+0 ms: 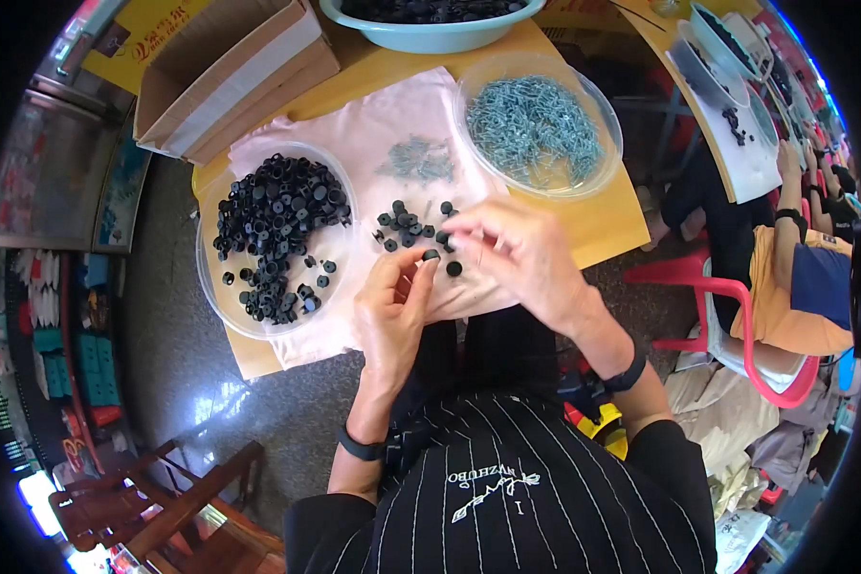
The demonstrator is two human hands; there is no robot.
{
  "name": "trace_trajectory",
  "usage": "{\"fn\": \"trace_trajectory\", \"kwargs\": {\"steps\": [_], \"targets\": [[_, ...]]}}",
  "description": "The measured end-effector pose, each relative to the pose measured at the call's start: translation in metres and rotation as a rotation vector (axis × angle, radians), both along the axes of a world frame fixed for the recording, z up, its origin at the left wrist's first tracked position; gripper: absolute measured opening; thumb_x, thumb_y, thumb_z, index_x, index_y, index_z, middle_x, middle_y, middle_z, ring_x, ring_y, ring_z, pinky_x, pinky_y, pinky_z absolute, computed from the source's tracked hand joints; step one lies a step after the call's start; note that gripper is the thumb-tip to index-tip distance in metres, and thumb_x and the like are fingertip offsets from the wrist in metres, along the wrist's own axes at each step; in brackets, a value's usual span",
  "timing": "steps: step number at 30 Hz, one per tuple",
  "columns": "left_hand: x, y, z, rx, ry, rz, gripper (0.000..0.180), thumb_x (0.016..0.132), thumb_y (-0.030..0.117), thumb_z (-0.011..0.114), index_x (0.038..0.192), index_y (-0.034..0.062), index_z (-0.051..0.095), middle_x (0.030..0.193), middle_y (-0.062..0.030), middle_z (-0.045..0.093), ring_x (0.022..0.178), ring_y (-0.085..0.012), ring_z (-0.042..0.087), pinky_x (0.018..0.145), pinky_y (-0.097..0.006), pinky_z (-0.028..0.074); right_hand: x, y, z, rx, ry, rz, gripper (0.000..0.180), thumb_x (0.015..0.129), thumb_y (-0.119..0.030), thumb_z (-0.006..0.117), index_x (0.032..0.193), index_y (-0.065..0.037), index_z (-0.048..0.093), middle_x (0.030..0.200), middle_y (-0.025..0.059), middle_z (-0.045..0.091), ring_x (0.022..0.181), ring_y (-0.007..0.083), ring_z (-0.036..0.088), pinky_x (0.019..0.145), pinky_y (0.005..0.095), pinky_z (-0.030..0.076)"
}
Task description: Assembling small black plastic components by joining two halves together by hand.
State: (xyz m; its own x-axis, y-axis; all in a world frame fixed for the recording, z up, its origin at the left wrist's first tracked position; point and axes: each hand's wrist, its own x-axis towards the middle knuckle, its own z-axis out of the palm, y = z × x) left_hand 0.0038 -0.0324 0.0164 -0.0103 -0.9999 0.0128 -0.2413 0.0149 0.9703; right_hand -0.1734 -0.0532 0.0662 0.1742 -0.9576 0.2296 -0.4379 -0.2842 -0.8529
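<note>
My left hand point(392, 301) pinches a small round black plastic cap point(430, 255) between thumb and fingertips, over the near part of a pink cloth. Just right of it, my right hand point(526, 258) is blurred by motion, its fingertips beside more small black pieces; whether it grips one cannot be made out. A loose group of black caps point(407, 226) lies on the cloth beyond my hands. Farther back on the cloth is a small heap of silvery screw-like pieces point(418, 160).
A clear round tub point(346, 251) of black caps stands left; another clear tub point(614, 143) of metal pieces stands right. Behind are a cardboard box point(249, 81) and a pale blue basin point(430, 36). Right of the table are a red chair point(751, 335) and other people.
</note>
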Motion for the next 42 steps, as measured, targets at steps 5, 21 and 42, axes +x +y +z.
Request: {"fn": "trace_trajectory", "kwargs": {"steps": [5,21,42], "targets": [[0.000,0.009,0.023,0.353,0.401,-0.118,0.023,0.094,0.021,0.063,0.105,0.0008,0.065,0.074,0.0021,0.059,0.052,-0.0005,0.045,0.043,-0.015,0.031,0.005,0.032,-0.007,0.058,-0.211,0.070,0.025,0.080,0.004,0.068,0.104,-0.004,0.064,0.092,0.0097,0.059,0.078,0.0222,0.063,0.067,0.0301,0.051],[0.010,-0.013,0.003,-0.271,-0.603,0.098,0.020,0.090,0.008,0.063,0.109,-0.0004,0.062,0.066,-0.0088,0.054,0.056,-0.0163,0.051,0.055,-0.032,0.042,-0.015,0.024,-0.046,-0.054,0.111,-0.146,0.026,0.081,0.000,0.070,0.106,-0.002,0.065,0.092,0.0077,0.060,0.076,0.0175,0.063,0.066,0.0279,0.051],[-0.003,-0.003,0.036,0.166,0.275,-0.212,0.021,0.091,0.004,0.065,0.111,0.0058,0.065,0.081,0.0009,0.062,0.058,-0.0019,0.051,0.048,-0.016,0.037,-0.008,0.028,-0.023,0.694,-0.949,0.036,0.023,0.092,-0.015,0.066,0.109,0.001,0.065,0.096,0.0028,0.067,0.072,0.0067,0.061,0.062,0.0195,0.052]]}}
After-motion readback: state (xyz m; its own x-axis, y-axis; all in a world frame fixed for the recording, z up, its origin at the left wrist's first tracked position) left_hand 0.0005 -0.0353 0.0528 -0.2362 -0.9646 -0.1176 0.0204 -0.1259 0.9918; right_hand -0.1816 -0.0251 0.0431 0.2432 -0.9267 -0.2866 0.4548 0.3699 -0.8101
